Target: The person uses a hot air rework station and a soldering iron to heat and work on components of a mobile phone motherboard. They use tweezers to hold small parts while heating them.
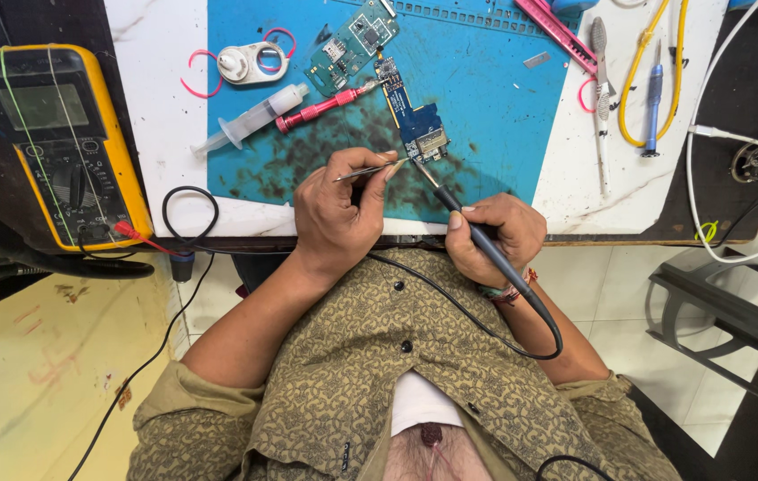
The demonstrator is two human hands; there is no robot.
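Blue silicone covers the middle of the white bench as a work mat (486, 107), scorched dark in patches, and on it lies a small blue circuit board (422, 134), flat, just above both hands. The left hand (336, 214) is closed around a pair of metal tweezers (370, 169), their tips meeting the board's lower edge; the right hand (495, 233) grips a slim black soldering iron (477, 233) like a pen, its tip touching the same corner from below, its cable looping back across the patterned shirt. That board looks thin, light and stiff, likely to skate on the mat if nudged, with tiny parts that would not forgive pressure or stray heat; I judge it best held by its bare edges, or pinned at a corner as the tweezers do. A green circuit board (350, 46) lies well apart near the mat's top, a red-handled screwdriver (321, 109) rests between the two boards, and a clear syringe (250, 120) sits beside it at the mat's left edge. A yellow multimeter (63, 142) stands off to the left, its red probe lead trailing to the bench edge. Nothing crowds the blue board closely; the screwdriver is nearest.
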